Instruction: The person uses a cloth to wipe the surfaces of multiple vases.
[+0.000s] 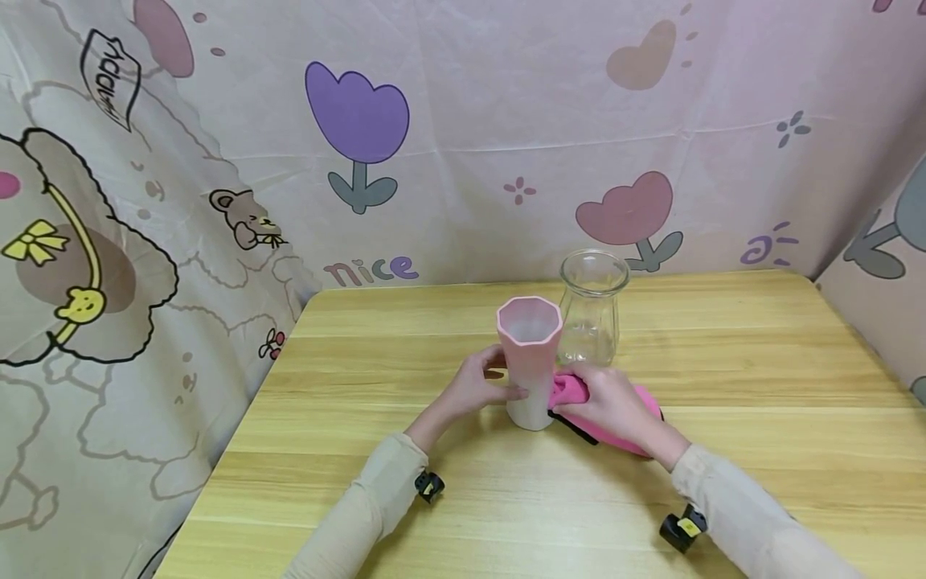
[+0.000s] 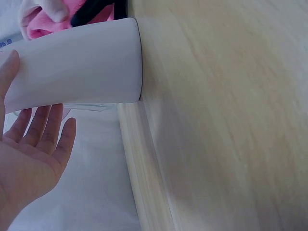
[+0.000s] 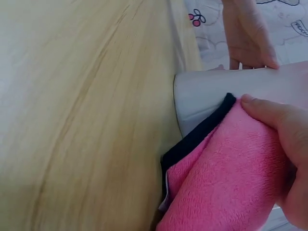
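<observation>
An upright vase (image 1: 531,378), pink at its faceted rim and fading to white below, stands on the table. My left hand (image 1: 477,382) holds it from the left, thumb on the near side. In the left wrist view the fingertips of that hand (image 2: 33,159) meet the far side of the white wall (image 2: 86,67). My right hand (image 1: 611,402) grips a bunched pink cloth (image 3: 231,168) with black edging and presses it to the vase's right side. Part of the cloth trails onto the table under the right wrist.
Just behind the vase, to the right, stands a clear glass vase (image 1: 589,322) with a flared rim. The wood-grain table (image 1: 376,346) ends against a patterned fabric backdrop (image 1: 470,201); similar fabric hangs along the left and right sides.
</observation>
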Demonstrator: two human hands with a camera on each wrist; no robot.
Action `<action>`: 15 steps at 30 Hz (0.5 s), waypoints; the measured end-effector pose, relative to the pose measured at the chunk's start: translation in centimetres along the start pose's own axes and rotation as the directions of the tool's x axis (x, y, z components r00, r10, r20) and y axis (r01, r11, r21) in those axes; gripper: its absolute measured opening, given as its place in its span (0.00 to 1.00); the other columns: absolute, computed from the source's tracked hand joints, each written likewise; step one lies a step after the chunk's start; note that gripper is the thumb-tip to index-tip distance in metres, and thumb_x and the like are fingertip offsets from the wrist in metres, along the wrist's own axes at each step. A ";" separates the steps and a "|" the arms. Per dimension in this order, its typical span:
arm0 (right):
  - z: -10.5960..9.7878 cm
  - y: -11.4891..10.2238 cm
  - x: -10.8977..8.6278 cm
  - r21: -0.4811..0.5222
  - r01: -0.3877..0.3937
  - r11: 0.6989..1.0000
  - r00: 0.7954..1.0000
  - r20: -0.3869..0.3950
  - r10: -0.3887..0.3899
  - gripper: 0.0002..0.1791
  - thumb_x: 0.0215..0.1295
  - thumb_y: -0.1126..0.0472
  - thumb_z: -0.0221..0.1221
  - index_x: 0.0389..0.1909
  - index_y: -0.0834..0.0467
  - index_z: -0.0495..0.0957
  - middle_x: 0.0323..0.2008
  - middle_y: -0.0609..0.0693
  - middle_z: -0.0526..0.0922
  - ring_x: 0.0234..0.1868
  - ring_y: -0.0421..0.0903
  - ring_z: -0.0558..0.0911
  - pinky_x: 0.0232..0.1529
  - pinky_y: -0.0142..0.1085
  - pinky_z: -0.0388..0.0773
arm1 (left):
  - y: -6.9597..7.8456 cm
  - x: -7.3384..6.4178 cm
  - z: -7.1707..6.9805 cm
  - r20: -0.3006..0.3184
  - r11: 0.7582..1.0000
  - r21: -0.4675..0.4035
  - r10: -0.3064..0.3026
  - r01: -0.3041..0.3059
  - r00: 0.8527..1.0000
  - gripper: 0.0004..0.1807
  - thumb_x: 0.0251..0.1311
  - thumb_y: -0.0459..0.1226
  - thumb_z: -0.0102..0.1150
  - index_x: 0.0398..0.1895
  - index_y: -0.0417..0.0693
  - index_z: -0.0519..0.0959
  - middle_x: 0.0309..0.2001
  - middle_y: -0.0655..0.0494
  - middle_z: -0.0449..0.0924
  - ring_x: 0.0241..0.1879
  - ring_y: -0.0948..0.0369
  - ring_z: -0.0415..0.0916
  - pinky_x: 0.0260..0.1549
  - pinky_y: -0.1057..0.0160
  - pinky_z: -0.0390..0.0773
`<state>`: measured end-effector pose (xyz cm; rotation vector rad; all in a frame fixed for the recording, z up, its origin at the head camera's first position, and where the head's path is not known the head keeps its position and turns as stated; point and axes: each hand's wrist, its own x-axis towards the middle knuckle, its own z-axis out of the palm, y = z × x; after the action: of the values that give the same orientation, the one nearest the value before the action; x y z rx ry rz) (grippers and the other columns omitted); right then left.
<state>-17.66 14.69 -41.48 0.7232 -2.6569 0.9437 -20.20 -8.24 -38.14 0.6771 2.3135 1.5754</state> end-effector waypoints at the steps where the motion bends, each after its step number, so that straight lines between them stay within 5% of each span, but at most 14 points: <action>1: 0.1 0.1 0.0 -0.006 -0.008 1.000 1.000 0.019 0.008 0.22 0.42 0.51 0.71 0.39 0.55 0.79 0.30 0.44 0.81 0.26 0.36 0.74 0.25 0.29 0.72 | 0.0 0.0 0.0 0.000 1.000 -0.001 -0.001 0.001 1.000 0.32 0.44 0.33 0.69 0.56 0.40 0.70 0.51 0.48 0.75 0.49 0.55 0.72 0.50 0.57 0.73; 10: 0.8 0.6 0.1 -0.084 0.005 0.996 0.993 0.118 0.005 0.19 0.41 0.54 0.71 0.33 0.55 0.78 0.27 0.42 0.79 0.25 0.36 0.73 0.25 0.30 0.71 | -3.3 1.1 0.4 -0.033 1.000 0.003 0.028 -0.028 0.999 0.33 0.41 0.36 0.71 0.55 0.47 0.71 0.49 0.55 0.76 0.46 0.60 0.73 0.47 0.61 0.74; 15: 0.0 0.3 0.3 -0.011 -0.026 1.000 0.993 0.118 0.027 0.19 0.43 0.54 0.70 0.36 0.56 0.78 0.26 0.42 0.79 0.24 0.36 0.72 0.23 0.29 0.70 | -3.4 1.2 0.4 -0.033 0.999 0.009 0.034 -0.033 0.999 0.33 0.41 0.36 0.71 0.55 0.48 0.71 0.49 0.55 0.76 0.47 0.60 0.73 0.47 0.61 0.74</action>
<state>-18.09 14.72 -41.53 0.7654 -2.7775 0.9223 -21.83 -8.38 -41.37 0.7002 2.3460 1.6043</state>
